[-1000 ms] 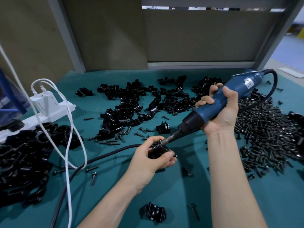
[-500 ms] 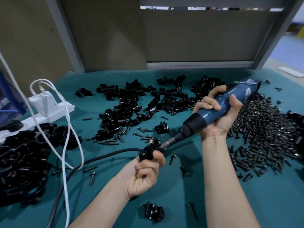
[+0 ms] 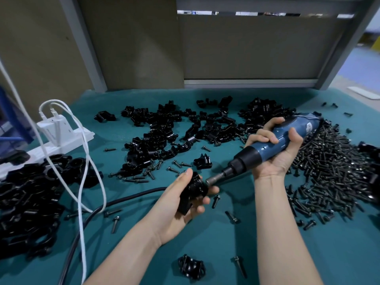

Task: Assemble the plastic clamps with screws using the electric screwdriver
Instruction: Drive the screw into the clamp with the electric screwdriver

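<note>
Teal mat (image 3: 267, 254) covers the bench. Every item below lies on it or is held above it. Clock positions refer to the view, with 12 farthest from the person.

Item 1: plastic clamp (image 3: 193, 189), black, at the centre, held clear of the mat in the left hand (image 3: 181, 204). The palm is turned up, the thumb lies along the clamp's 10 o'clock side, and the fingers curl round its underside and 4 o'clock side.

Item 2: electric screwdriver (image 3: 287, 138), blue body with a black collar, at 2 o'clock of the clamp. The right hand (image 3: 275, 155) has fingers and thumb closed round the barrel. The tool slopes down toward 8 o'clock, and its metal bit meets the clamp's 2 o'clock face. Whether a screw sits under the bit cannot be told.

Item 3: screw heap (image 3: 333, 171), dark and loose, at 3 o'clock, just beyond the right hand. Strays lie around the centre, and one stray screw (image 3: 238, 266) lies at 5 o'clock.

Item 4: clamp parts (image 3: 164, 136), black, in a spread heap at 12 o'clock.

Item 5: piled clamps (image 3: 26, 202), black, in a heap at 9 o'clock.

Item 6: lone clamp (image 3: 192, 268), at 6 o'clock, between the forearms.

Item 7: power strip (image 3: 61, 145), white, at 10 o'clock. White cables (image 3: 90, 161) loop from it toward 7 o'clock. A black cord (image 3: 123, 200) runs from 7 o'clock toward the left hand.

Item 8: blue box (image 3: 12, 120), at the 9 o'clock edge, cut off by the frame. Its contents cannot be told.
</note>
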The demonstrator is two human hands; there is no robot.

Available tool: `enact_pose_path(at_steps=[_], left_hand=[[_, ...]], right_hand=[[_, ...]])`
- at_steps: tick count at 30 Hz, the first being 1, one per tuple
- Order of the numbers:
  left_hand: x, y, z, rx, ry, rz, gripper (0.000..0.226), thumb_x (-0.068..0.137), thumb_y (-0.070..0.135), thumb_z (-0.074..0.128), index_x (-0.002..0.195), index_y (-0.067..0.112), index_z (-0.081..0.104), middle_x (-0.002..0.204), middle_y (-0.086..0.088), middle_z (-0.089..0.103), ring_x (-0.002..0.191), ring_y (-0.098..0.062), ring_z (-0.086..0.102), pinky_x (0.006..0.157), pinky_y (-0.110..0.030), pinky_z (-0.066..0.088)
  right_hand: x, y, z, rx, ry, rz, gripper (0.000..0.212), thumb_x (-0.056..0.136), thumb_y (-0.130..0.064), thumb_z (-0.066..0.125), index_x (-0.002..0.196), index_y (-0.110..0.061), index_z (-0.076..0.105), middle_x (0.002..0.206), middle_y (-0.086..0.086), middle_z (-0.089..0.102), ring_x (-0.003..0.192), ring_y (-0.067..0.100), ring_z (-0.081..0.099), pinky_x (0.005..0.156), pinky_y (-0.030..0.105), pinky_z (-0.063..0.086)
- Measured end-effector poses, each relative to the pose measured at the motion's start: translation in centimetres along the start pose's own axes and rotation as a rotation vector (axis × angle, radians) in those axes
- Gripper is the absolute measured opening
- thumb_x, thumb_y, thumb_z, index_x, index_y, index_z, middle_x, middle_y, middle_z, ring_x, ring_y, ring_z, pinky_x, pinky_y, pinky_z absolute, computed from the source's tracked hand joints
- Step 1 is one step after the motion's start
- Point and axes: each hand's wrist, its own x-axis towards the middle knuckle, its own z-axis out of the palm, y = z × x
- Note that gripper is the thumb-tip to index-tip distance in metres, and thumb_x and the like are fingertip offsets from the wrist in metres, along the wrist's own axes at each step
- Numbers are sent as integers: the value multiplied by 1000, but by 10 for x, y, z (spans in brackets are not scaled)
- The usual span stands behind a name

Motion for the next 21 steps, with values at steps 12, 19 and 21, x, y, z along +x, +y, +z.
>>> enact_pose_path(at_steps=[12,19,21], left_hand=[[-2,-6,3,256,-19,219,41,69,29,73,103,6,69,108,-13,72,77,-28,73,60,-22,57],[0,-8,2,282,37,339,33,79,39,62,103,20,73,96,-12,70,74,-18,65,70,-29,58],[1,-7,2,149,49,287,35,80,35,60,105,12,70,91,-14,72,61,-14,58,56,-22,53]], right_hand=[[2,-3,8,-197,52,-40,20,79,-28,52,96,-19,52,85,-10,65,46,3,47,50,16,42],[2,-10,5,-176,82,-84,19,77,-28,55,94,-19,54,83,-10,65,47,3,48,51,15,42],[1,-13,3,-166,112,-113,19,77,-27,56,94,-17,54,83,-9,65,47,4,49,50,16,43]])
